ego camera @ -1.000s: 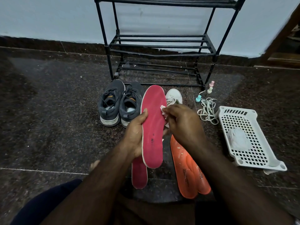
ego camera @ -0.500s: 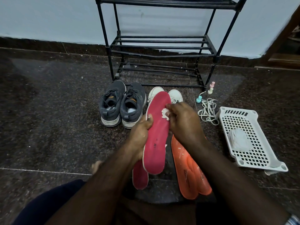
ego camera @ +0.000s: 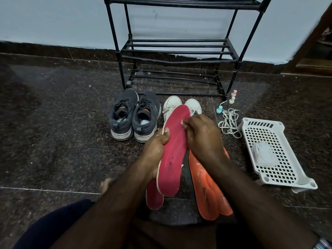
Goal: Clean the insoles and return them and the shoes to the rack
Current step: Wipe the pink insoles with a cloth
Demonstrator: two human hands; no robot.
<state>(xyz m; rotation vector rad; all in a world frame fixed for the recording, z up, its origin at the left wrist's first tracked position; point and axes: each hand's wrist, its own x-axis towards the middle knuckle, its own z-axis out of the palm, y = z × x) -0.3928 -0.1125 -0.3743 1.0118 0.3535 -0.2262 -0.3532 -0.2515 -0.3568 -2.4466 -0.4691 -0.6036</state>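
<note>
The left hand (ego camera: 154, 155) grips the red insole (ego camera: 173, 150) along its left edge. The right hand (ego camera: 203, 139) pinches a white wipe (ego camera: 183, 123) against the insole's upper right edge.

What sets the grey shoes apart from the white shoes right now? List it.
The grey shoes are dark and fully in view; the white shoes are pale and partly hidden behind the red insole held up by the left hand. The grey shoes stand left of the white shoes. Both pairs sit on the floor, toes toward the rack, off its shelves.
</note>
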